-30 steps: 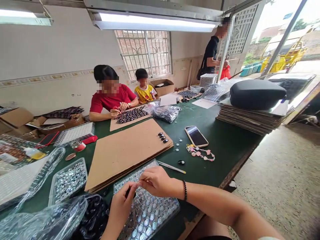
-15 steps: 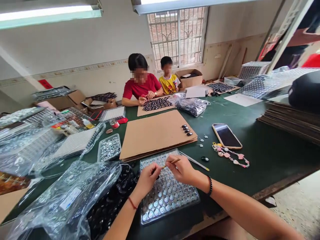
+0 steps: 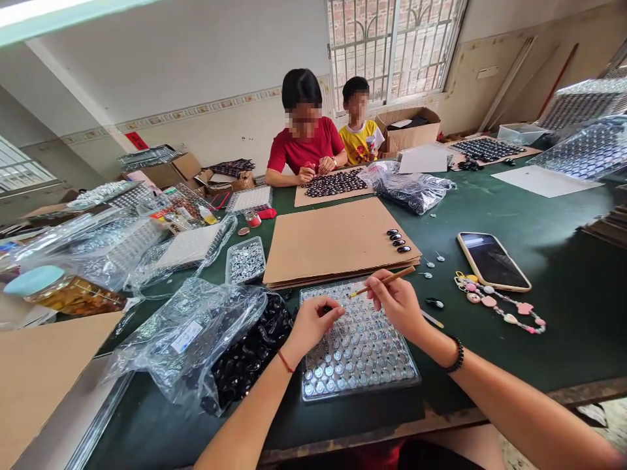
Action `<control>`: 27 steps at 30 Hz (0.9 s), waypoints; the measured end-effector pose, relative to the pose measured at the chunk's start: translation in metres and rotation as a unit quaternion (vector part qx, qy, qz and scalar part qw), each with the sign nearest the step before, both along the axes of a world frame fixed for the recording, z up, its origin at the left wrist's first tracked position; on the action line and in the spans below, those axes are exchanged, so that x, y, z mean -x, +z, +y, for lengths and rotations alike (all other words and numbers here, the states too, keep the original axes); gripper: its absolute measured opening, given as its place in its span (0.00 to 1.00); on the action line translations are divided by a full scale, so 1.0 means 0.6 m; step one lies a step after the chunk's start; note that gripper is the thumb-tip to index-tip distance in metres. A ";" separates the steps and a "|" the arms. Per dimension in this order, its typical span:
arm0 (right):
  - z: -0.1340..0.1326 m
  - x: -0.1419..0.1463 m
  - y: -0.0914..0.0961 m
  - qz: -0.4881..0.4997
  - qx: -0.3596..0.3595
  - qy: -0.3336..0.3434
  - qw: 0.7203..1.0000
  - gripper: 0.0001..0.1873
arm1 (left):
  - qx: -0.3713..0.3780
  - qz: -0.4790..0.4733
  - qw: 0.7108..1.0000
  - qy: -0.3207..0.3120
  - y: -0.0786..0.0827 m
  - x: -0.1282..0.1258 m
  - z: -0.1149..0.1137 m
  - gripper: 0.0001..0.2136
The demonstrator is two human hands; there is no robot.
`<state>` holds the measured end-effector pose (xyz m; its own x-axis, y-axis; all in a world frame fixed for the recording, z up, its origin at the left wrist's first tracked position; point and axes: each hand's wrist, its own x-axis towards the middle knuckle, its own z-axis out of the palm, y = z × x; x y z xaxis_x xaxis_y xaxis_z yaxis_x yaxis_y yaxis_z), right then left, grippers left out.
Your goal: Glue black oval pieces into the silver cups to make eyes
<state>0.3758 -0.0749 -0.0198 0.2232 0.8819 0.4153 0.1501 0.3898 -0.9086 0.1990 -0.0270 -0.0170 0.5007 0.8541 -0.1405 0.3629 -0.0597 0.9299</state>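
Note:
My right hand (image 3: 394,303) is closed round a thin brown wooden stick (image 3: 392,277) with a pale tip, like a small brush; it points left over the tray. My left hand (image 3: 316,326) has thumb and forefinger pinched together; anything between them is too small to make out. Under both hands lies a clear plastic tray (image 3: 362,375) filled with rows of round silvery pieces. Beside my left hand, shiny black pieces (image 3: 245,359) spill from a clear plastic bag (image 3: 166,346). Several black oval pieces (image 3: 398,241) sit in a column on the brown cardboard (image 3: 328,241) beyond the tray.
A phone (image 3: 494,261) with a bead strap (image 3: 509,307) lies at right, near loose round silvery pieces (image 3: 430,264). A small bin (image 3: 245,261) of silvery bits and a lidded jar (image 3: 73,290) are at left. Two people (image 3: 306,150) sit across the table; one handles black pieces.
My hands have moved apart: the stick's tip, earlier at my left fingertips, is now clear of them and raised. The camera view has turned left and down.

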 end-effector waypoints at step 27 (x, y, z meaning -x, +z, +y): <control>-0.024 0.014 -0.005 -0.259 -0.113 0.057 0.958 0.10 | -0.019 -0.020 1.000 -0.012 -0.003 -0.013 -0.017 0.15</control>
